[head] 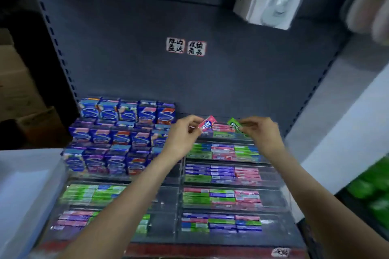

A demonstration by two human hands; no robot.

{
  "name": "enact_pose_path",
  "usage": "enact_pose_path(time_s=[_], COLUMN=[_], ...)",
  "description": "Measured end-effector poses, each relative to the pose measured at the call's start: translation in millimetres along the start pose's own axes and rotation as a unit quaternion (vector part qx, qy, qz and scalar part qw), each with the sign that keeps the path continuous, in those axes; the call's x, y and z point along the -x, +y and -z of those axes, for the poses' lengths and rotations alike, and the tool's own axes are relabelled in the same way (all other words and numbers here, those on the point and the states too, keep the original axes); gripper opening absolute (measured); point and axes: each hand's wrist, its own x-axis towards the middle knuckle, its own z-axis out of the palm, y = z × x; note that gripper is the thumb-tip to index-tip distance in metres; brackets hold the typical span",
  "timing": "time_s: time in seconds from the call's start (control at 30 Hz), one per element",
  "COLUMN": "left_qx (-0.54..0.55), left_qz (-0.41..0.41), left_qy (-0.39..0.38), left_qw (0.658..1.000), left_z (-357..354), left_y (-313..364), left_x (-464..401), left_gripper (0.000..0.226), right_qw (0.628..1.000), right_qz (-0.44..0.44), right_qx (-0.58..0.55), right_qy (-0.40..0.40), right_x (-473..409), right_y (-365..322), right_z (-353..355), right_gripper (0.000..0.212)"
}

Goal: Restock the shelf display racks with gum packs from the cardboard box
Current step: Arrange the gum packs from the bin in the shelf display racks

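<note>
My left hand pinches a pink gum pack by its end. My right hand pinches a green gum pack the same way. Both packs hover over the top tier of the clear stepped display rack on the right, whose tiers hold rows of green, pink and purple gum packs. A second clear rack to the left holds more flat packs in its lower tiers. The cardboard box is not in view.
Blue boxed gum stands in several stepped rows at the left. A dark shelf back panel with two small labels rises behind. A pale bin sits at the left; green goods at the right; packaged items hang overhead.
</note>
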Motion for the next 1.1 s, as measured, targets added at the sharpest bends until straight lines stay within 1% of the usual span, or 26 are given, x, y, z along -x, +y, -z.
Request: enact_pose_path(time_s=[0.1, 0.23, 0.37, 0.47, 0.57, 0.67, 0.8, 0.9, 1.03, 1.1], left_qx=[-0.039, -0.054, -0.052, -0.058, -0.068, -0.063, -0.045, -0.026, 0.035, 0.063], left_qz=[-0.001, 0.011, 0.023, 0.031, 0.037, 0.047, 0.061, 0.076, 0.106, 0.121], left_qy=[-0.011, -0.022, -0.023, -0.024, -0.038, -0.058, -0.07, -0.066, -0.06, -0.062], left_qw=[0.999, 0.998, 0.998, 0.998, 0.996, 0.995, 0.995, 0.995, 0.992, 0.989], left_z=[-21.1, -36.7, -47.8, -50.3, -52.6, -52.8, -52.9, -54.9, -61.4, -66.2], left_y=[8.7, 12.0, 11.7, 12.2, 11.8, 13.6, 15.4, 15.4, 15.5, 17.2], left_x=[-14.5, -28.9, -36.1, -39.2, -41.3, -40.9, -41.3, -43.1, -43.7, -44.1], left_gripper=[0.021, 0.021, 0.02, 0.022, 0.024, 0.027, 0.028, 0.027, 0.023, 0.022], right_qw=[0.995, 0.982, 0.97, 0.956, 0.948, 0.944, 0.938, 0.941, 0.945, 0.953], right_qz=[0.03, 0.043, 0.054, 0.053, 0.067, 0.073, 0.082, 0.078, 0.065, 0.06], right_qx=[0.094, 0.178, 0.214, 0.235, 0.209, 0.182, 0.182, 0.169, 0.138, 0.112], right_qy=[-0.012, -0.052, -0.1, -0.167, -0.229, -0.265, -0.284, -0.284, -0.288, -0.275], right_x=[-14.7, -37.6, -55.8, -65.8, -69.6, -68.5, -67.4, -70.4, -72.2, -71.5], right_y=[24.2, 47.6, 60.2, 69.0, 77.4, 80.5, 83.8, 84.9, 87.9, 89.0], right_z=[13.7, 15.0, 13.2, 8.4, 2.7, 0.3, 0.5, 1.7, 4.2, 6.8], right_gripper=[0.019, 0.02, 0.022, 0.025, 0.024, 0.026, 0.031, 0.035, 0.039, 0.036])
